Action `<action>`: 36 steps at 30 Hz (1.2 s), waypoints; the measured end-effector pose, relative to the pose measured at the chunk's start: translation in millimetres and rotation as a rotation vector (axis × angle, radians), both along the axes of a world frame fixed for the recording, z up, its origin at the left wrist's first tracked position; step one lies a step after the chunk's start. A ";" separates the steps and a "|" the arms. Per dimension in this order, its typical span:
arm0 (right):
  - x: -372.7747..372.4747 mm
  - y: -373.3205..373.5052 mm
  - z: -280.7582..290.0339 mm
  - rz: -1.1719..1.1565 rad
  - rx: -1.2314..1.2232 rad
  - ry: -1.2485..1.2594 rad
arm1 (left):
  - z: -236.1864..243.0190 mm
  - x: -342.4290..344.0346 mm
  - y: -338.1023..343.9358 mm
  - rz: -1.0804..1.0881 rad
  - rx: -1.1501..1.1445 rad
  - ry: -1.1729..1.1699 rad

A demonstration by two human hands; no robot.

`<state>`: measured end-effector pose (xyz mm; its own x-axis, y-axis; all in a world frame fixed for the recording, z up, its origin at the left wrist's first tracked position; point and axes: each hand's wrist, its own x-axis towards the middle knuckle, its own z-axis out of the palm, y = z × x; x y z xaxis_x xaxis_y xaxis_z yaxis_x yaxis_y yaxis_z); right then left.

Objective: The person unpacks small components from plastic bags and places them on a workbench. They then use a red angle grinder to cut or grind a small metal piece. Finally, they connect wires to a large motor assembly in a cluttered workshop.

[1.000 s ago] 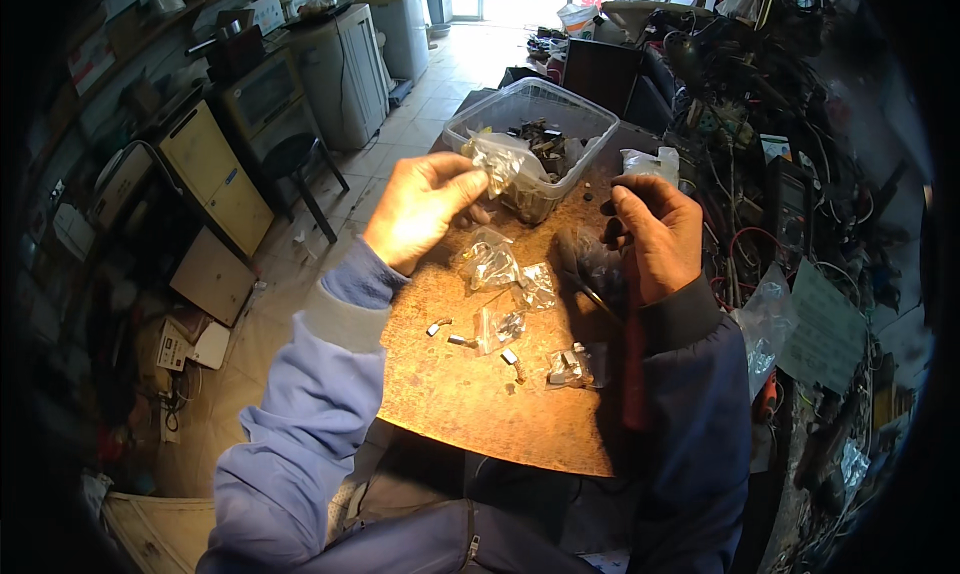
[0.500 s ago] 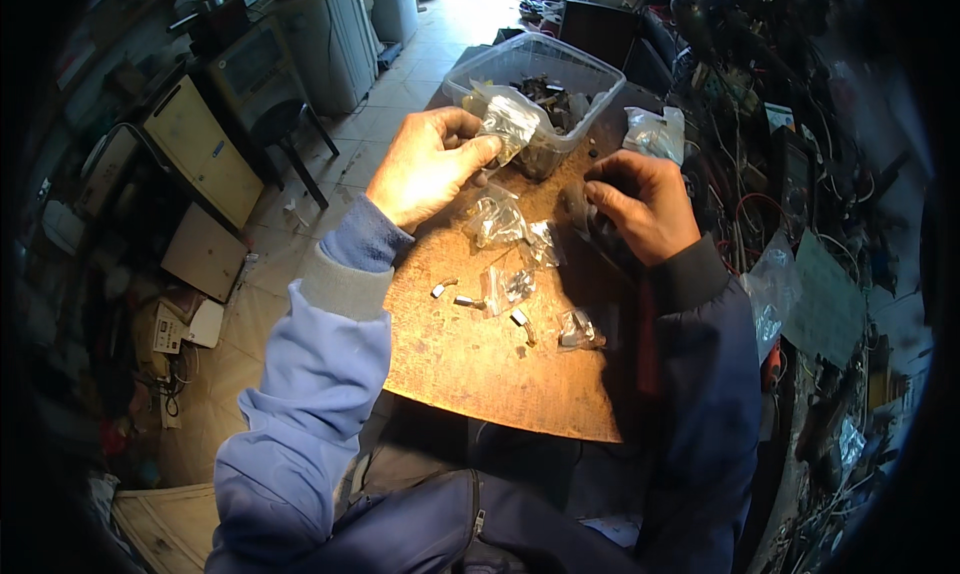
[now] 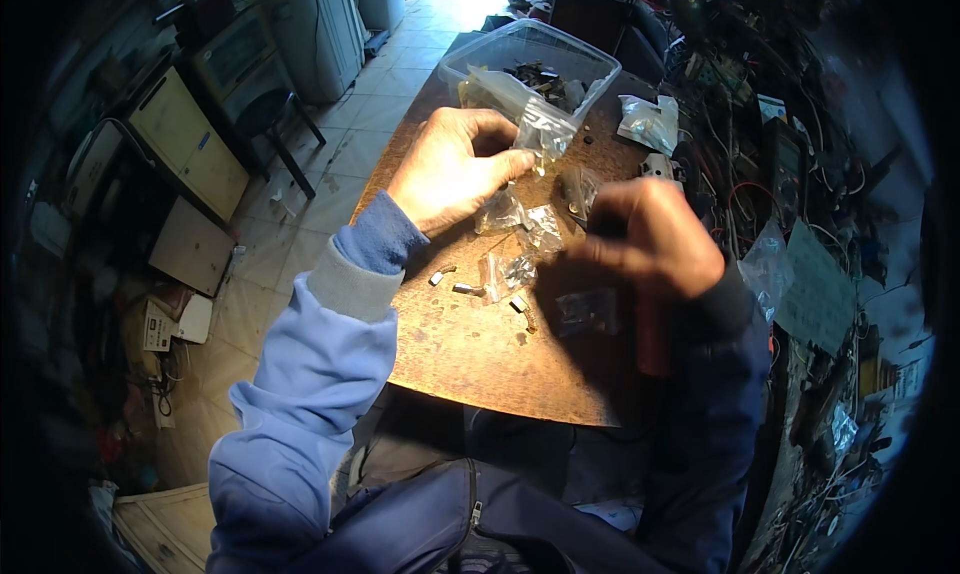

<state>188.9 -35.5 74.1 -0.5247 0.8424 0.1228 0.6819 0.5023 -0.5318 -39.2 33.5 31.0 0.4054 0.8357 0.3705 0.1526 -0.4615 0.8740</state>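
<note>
Through the head camera, I see my left hand (image 3: 455, 169) pinching a clear plastic bag (image 3: 550, 129) between thumb and fingers. The bag is raised over the far half of the table, in front of the tub (image 3: 600, 92) in my view; I cannot tell whether they touch. Something yellowish shows low in the bag, too small to name.

My right hand (image 3: 655, 234) is blurred over the table's right side, fingers curled; I cannot tell whether it holds anything. A dark bag (image 3: 580, 189) lies just beside it.

Below the hands, three small bags (image 3: 518, 270) form a loose group mid-table. Another bag (image 3: 588, 312) lies in shadow, nearer the right edge. Three small metal pieces (image 3: 442, 275) lie loose toward the near left corner, outside any bag.

Farther out, the tub, part filled with dark bits, stands at the table's far end, and a white bag (image 3: 648, 124) lies by the far right edge.

I judge the work to be partway: three pieces are out, several bags have contents inside, and the held bag is not yet set down.
</note>
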 end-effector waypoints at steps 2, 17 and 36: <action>-14.3 -18.4 -0.5 0.111 0.007 -0.175 | 9.5 0.7 -3.3 -0.003 -0.036 -0.024; -23.9 -17.5 -22.3 0.177 -0.023 0.309 | 13.1 6.6 -12.9 -0.057 -0.139 -0.009; 2.3 -3.9 -20.1 -0.148 -0.475 1.201 | 15.3 13.3 -24.2 -0.183 -0.392 -0.211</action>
